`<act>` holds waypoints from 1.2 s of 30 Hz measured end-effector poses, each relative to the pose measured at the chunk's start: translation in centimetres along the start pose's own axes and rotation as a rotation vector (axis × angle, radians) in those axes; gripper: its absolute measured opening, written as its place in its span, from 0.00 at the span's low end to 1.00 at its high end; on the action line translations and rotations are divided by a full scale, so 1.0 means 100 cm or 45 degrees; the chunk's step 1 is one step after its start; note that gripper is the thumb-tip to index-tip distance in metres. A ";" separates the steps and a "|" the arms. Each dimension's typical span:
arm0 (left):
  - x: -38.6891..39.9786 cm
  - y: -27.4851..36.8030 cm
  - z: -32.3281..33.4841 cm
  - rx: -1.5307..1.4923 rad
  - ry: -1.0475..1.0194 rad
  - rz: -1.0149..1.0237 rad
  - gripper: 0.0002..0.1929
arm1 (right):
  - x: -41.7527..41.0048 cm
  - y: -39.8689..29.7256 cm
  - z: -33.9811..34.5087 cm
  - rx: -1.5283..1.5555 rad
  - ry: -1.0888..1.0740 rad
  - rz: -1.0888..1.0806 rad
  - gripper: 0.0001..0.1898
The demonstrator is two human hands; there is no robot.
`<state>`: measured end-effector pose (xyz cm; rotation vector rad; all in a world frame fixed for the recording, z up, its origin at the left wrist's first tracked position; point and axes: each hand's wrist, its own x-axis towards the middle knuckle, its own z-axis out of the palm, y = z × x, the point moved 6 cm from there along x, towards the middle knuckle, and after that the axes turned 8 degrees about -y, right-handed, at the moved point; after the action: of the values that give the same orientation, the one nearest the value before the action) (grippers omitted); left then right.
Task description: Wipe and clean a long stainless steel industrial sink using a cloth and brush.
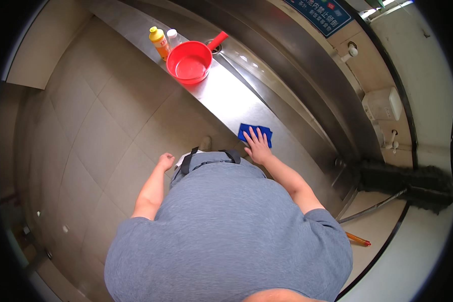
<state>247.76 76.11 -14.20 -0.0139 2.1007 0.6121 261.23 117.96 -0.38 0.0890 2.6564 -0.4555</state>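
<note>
My right hand [260, 148] lies flat with spread fingers on a folded blue cloth [245, 132]. Under the cloth is the stainless-steel front ledge [230, 96] of a long trough sink. My left hand [166, 161] hangs at my side over the floor, its fingers curled in, with nothing visible in them. Farther along the ledge sits a red plastic dipper [190, 64], its handle pointing over the basin. Beside it stand a yellow-capped detergent bottle [159, 42] and a clear bottle with a white cap [173, 37].
The sink basin [245, 62] has a drain [215, 47] near the dipper's handle. White taps [350, 53] and a white dispenser [383, 105] are on the wall. A dark mop head [407, 185] leans at the right, its pole reaching behind me. Tiled floor [109, 132] spreads to the left.
</note>
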 end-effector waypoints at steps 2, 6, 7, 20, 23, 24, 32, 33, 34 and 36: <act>0.009 -0.022 -0.008 -0.051 -0.016 -0.059 0.16 | 0.036 -0.014 -0.007 0.004 0.013 0.006 0.35; 0.018 -0.030 -0.031 0.083 -0.030 -0.063 0.16 | 0.087 -0.033 -0.016 0.064 -0.007 0.103 0.32; 0.024 -0.035 -0.036 0.076 -0.067 -0.088 0.16 | 0.088 -0.036 -0.017 0.071 -0.006 0.113 0.32; 0.055 0.036 -0.073 -0.011 0.037 0.141 0.16 | -0.049 0.019 0.010 0.044 0.170 0.341 0.30; 0.030 0.054 -0.056 -0.062 -0.065 0.094 0.16 | -0.060 0.040 0.004 -0.007 0.273 0.483 0.30; 0.023 0.050 -0.051 -0.064 -0.063 0.092 0.16 | -0.056 0.043 -0.002 -0.031 0.301 0.516 0.30; 0.009 -0.016 -0.029 0.048 0.020 -0.077 0.15 | 0.040 0.088 -0.025 0.292 0.473 0.756 0.28; 0.006 -0.011 -0.027 0.042 0.018 -0.076 0.15 | 0.051 0.082 -0.033 0.302 0.421 0.722 0.29; -0.002 -0.001 -0.028 -0.061 -0.007 -0.112 0.15 | 0.061 0.076 -0.035 0.278 0.391 0.666 0.29; -0.021 0.015 -0.027 -0.169 -0.028 -0.154 0.15 | 0.075 0.055 -0.042 0.219 0.302 0.548 0.31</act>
<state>246.50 75.82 -10.71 -0.2070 2.0181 0.6741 253.47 124.45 -1.77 0.7936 2.7076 -0.5521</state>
